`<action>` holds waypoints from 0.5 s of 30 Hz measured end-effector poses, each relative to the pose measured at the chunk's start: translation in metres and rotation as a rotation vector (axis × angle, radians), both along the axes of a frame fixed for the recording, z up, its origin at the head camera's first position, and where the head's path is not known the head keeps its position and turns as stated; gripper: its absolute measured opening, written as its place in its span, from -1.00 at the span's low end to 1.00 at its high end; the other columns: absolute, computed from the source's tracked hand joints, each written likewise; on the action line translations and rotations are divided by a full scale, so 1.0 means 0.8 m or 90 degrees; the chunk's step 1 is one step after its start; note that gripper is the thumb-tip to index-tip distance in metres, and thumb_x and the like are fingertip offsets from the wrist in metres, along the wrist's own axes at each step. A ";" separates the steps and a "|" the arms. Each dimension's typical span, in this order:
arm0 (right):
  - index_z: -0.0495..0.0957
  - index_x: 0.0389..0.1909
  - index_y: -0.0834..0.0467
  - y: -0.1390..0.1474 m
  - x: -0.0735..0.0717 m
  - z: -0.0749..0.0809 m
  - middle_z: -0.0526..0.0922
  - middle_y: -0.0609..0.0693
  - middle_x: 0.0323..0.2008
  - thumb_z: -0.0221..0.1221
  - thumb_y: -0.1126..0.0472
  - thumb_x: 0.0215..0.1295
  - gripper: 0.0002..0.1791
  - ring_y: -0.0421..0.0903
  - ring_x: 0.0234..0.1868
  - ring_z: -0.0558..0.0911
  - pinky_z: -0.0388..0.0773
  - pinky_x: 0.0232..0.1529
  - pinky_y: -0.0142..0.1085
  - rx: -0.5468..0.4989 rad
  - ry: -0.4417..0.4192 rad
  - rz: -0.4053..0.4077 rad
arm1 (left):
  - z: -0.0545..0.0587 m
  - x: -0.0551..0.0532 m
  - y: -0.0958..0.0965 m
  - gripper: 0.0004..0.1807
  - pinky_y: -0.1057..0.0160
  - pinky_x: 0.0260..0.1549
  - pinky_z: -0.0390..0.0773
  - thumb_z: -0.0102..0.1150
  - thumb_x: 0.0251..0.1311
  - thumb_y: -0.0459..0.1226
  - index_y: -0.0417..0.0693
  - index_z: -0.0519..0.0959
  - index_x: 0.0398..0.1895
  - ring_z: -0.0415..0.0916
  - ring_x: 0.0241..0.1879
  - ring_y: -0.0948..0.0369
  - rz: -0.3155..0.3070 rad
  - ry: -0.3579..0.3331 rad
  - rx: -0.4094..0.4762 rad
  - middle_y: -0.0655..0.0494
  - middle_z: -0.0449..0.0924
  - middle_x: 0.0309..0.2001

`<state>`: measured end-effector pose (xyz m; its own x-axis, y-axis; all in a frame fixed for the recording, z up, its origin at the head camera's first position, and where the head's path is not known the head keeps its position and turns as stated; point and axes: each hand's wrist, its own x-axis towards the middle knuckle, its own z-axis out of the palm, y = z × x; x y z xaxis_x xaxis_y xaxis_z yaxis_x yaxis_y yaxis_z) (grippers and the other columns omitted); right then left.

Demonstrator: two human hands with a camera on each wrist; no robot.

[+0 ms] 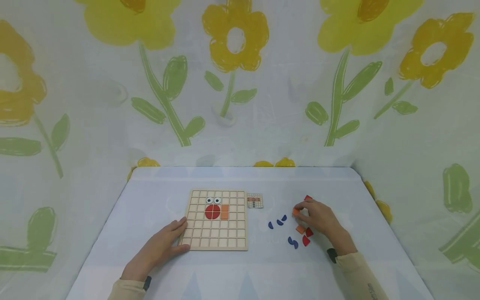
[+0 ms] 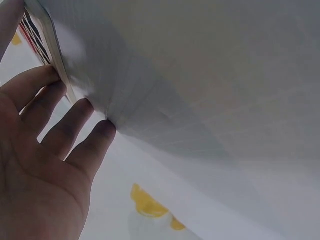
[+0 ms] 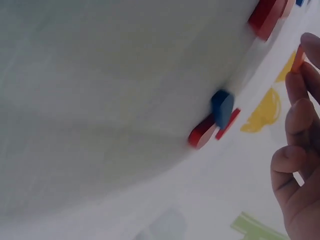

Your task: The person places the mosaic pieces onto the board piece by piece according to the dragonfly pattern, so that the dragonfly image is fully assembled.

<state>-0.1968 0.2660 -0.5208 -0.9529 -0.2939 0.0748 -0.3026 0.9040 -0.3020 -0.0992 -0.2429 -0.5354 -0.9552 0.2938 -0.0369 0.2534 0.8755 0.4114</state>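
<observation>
A wooden grid board (image 1: 217, 248) lies on the table, left of middle. On it sit two round eye pieces (image 1: 213, 200), a red circle made of quarter pieces (image 1: 212, 211) and orange squares (image 1: 224, 211) beside the circle. My left hand (image 1: 159, 248) rests against the board's left edge, fingers extended, thumb near the lower corner; the left wrist view shows the fingertips touching its side. With thumb and fingers my right hand (image 1: 320, 217) pinches an orange square tile (image 3: 298, 59) among the loose pieces. Another orange tile (image 1: 300, 229) lies just below that hand.
A small pattern card (image 1: 255, 201) lies by the board's upper right corner. Several blue half-round pieces (image 1: 280, 222) are scattered between board and right hand. Red quarter pieces (image 1: 306, 240) lie near the right hand, one red piece (image 1: 308, 197) beyond it. Flowered cloth surrounds the table.
</observation>
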 end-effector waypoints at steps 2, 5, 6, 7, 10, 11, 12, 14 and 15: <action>0.75 -0.07 0.03 -0.010 -0.001 0.000 0.68 -0.16 -0.24 0.50 0.07 0.15 -0.68 -0.15 -0.20 0.62 0.72 -0.09 -0.19 0.001 0.006 0.001 | 0.001 0.000 0.000 -0.07 -0.16 0.39 0.31 0.40 0.12 0.14 -0.23 0.38 0.44 0.19 0.46 -0.18 0.000 -0.002 -0.002 -0.04 0.25 0.52; 0.76 -0.10 0.01 -0.025 -0.002 0.002 0.66 -0.19 -0.26 0.49 0.05 0.15 -0.69 -0.19 -0.24 0.59 0.70 -0.14 -0.26 0.005 0.007 0.006 | 0.002 0.000 0.000 -0.06 -0.15 0.39 0.32 0.40 0.12 0.14 -0.22 0.38 0.45 0.19 0.47 -0.17 0.003 -0.007 -0.002 -0.03 0.25 0.52; 0.77 -0.11 0.01 -0.029 -0.003 0.003 0.66 -0.19 -0.27 0.49 0.03 0.15 -0.70 -0.19 -0.25 0.59 0.70 -0.16 -0.27 0.005 0.006 0.010 | 0.003 0.000 0.000 -0.06 -0.15 0.39 0.32 0.40 0.12 0.15 -0.22 0.38 0.45 0.19 0.47 -0.16 0.003 -0.008 -0.003 -0.03 0.25 0.52; 0.77 -0.12 0.00 -0.034 -0.004 0.003 0.66 -0.20 -0.27 0.48 0.01 0.15 -0.71 -0.20 -0.25 0.58 0.69 -0.17 -0.29 0.006 0.005 0.014 | 0.003 0.000 0.000 -0.06 -0.15 0.39 0.32 0.40 0.12 0.15 -0.22 0.38 0.45 0.19 0.47 -0.16 0.003 -0.007 -0.004 -0.03 0.25 0.52; 0.78 -0.14 -0.01 -0.045 -0.007 0.005 0.67 -0.21 -0.28 0.49 -0.02 0.13 -0.70 -0.21 -0.27 0.57 0.68 -0.19 -0.32 0.009 0.010 0.035 | 0.004 0.000 -0.001 -0.07 -0.15 0.39 0.32 0.38 0.14 0.15 -0.23 0.38 0.44 0.20 0.46 -0.17 -0.002 0.000 -0.005 -0.04 0.25 0.51; 0.78 -0.15 -0.01 -0.048 -0.008 0.006 0.66 -0.22 -0.29 0.49 -0.04 0.12 -0.69 -0.22 -0.28 0.57 0.67 -0.19 -0.33 0.010 0.014 0.040 | 0.005 0.000 -0.001 -0.08 -0.15 0.39 0.32 0.38 0.15 0.15 -0.23 0.39 0.44 0.21 0.46 -0.17 -0.003 0.002 -0.006 -0.04 0.26 0.51; 0.78 -0.15 -0.01 -0.052 -0.009 0.006 0.66 -0.22 -0.29 0.50 -0.03 0.10 -0.68 -0.22 -0.28 0.57 0.67 -0.18 -0.33 0.007 0.017 0.048 | 0.005 0.001 -0.001 -0.08 -0.15 0.38 0.32 0.38 0.15 0.15 -0.23 0.39 0.44 0.21 0.46 -0.17 -0.003 0.004 -0.006 -0.04 0.26 0.51; 0.77 -0.16 -0.01 -0.059 -0.013 0.007 0.65 -0.24 -0.30 0.50 -0.03 0.09 -0.69 -0.23 -0.27 0.57 0.68 -0.17 -0.33 0.002 0.026 0.065 | 0.005 0.001 -0.001 -0.09 -0.16 0.38 0.32 0.37 0.15 0.15 -0.24 0.39 0.43 0.22 0.45 -0.18 -0.005 0.005 -0.007 -0.05 0.26 0.51; 0.77 -0.16 -0.02 -0.064 -0.014 0.007 0.65 -0.25 -0.30 0.50 -0.03 0.09 -0.69 -0.24 -0.27 0.57 0.68 -0.17 -0.33 -0.001 0.034 0.073 | 0.005 0.001 -0.001 -0.09 -0.16 0.38 0.32 0.37 0.15 0.15 -0.23 0.39 0.43 0.21 0.45 -0.17 -0.002 0.004 -0.007 -0.04 0.26 0.51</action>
